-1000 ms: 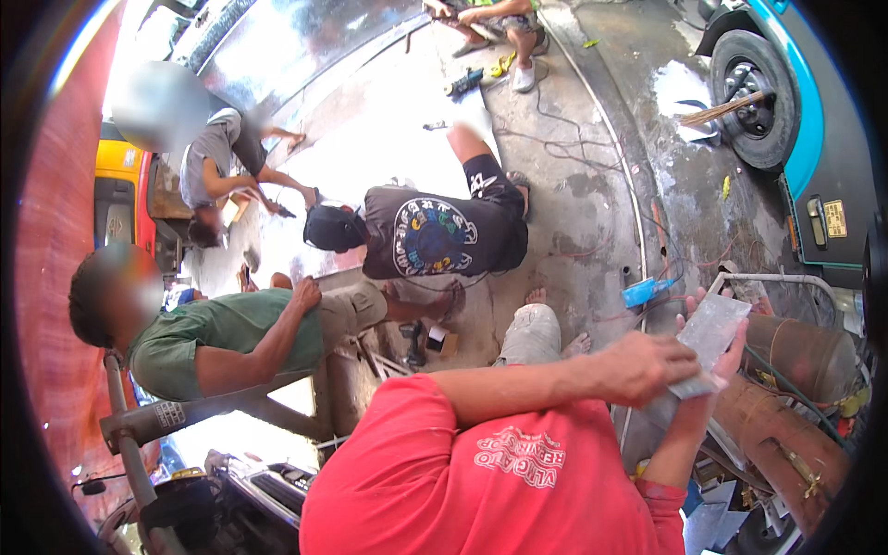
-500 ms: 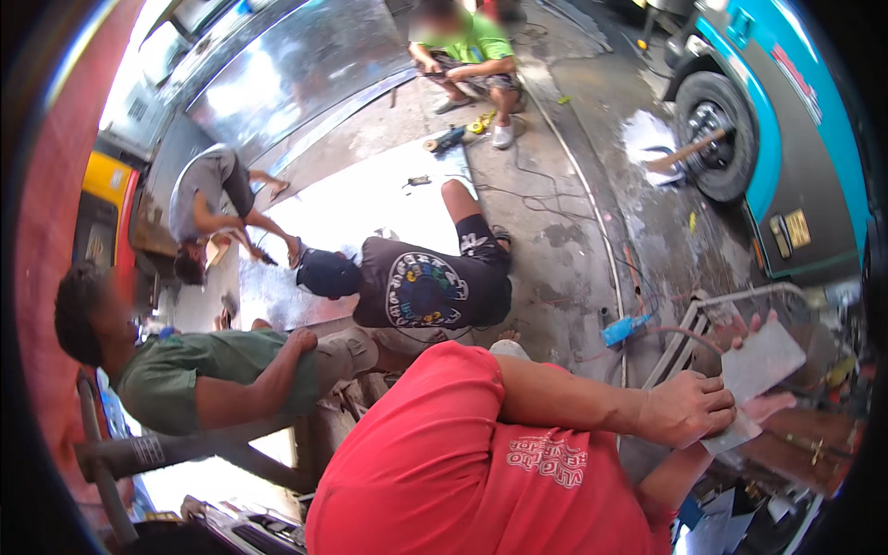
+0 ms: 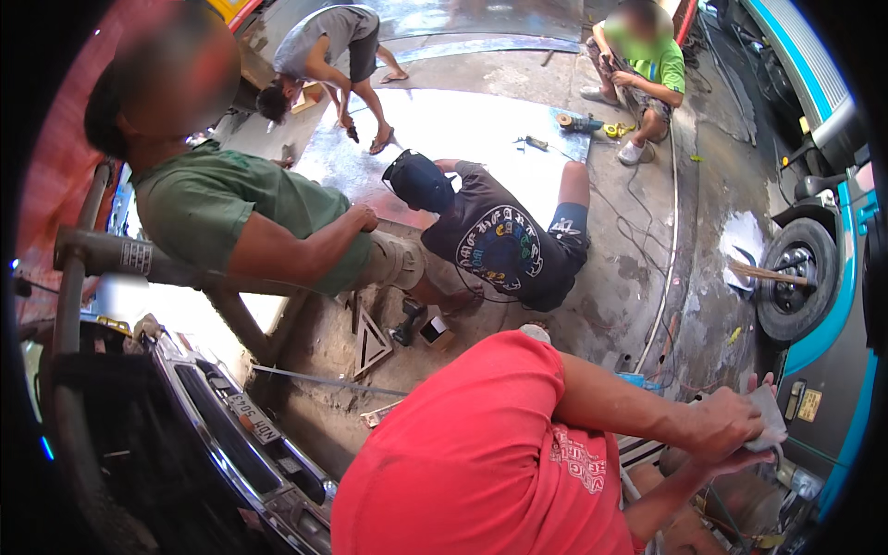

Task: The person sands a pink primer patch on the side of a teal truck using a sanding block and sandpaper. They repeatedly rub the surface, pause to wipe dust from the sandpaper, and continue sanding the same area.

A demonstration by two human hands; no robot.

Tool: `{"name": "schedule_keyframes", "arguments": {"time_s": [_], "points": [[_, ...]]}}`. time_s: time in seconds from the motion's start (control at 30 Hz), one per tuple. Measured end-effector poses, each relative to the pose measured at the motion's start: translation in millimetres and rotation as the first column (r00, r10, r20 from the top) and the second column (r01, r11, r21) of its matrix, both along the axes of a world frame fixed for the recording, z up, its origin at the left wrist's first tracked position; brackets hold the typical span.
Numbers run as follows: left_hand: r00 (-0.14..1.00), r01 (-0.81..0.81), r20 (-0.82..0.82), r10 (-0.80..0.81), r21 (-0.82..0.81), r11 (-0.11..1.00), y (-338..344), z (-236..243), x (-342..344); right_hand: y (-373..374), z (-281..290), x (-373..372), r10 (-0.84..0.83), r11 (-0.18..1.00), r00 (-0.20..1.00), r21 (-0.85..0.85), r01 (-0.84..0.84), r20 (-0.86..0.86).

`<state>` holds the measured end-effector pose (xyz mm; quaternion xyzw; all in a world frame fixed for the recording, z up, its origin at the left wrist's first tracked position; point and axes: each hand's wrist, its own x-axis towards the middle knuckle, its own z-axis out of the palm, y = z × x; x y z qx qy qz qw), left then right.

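Both of my arms, below a red shirt, reach to the right side of the view. My left hand [image 3: 726, 425] is closed from above on a pale grey sheet [image 3: 768, 416], which looks folded or bent. Beneath it, my right hand [image 3: 757, 457] holds the same sheet; its thumb side shows below and its fingertips stick out past the upper edge. The rest of that hand is hidden behind the sheet and my left hand. What the sheet is made of I cannot tell.
Coworkers crouch or stand around a shiny metal sheet [image 3: 462, 116] on the floor, with an angle grinder [image 3: 580, 123] on it. A cordless drill [image 3: 405, 322] and a triangular square [image 3: 372, 346] lie left of me. A vehicle wheel [image 3: 800, 277] stands right; a car grille [image 3: 231, 416] lower left.
My view has turned, so the coworkers and wheel appear shifted. The sheet, flat and spread before, now looks smaller and folded between my hands, with my left hand covering more of it.
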<state>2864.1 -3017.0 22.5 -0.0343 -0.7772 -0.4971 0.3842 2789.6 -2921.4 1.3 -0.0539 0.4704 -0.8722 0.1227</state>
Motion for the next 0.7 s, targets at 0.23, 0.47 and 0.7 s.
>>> {"name": "schedule_keyframes", "arguments": {"time_s": [0.23, 0.47, 0.7], "points": [[0.986, -0.140, 0.094, 0.140, 0.002, 0.990, 7.8, -15.3, -15.7, 9.0, -5.8, 18.5, -0.024, 0.966, 1.000, 0.257, 0.023, -0.001], [0.954, -0.195, 0.223, 0.202, -0.057, 0.979, 30.4, -53.5, -9.7, 13.0, -4.8, 13.8, 0.175, 0.984, 0.956, -0.070, -0.163, 0.236], [0.960, 0.020, 0.253, -0.124, 0.376, 0.926, -20.6, -53.7, -33.4, 73.5, -57.6, -39.5, 0.045, 0.930, 0.983, 0.352, -0.106, 0.177]]}}
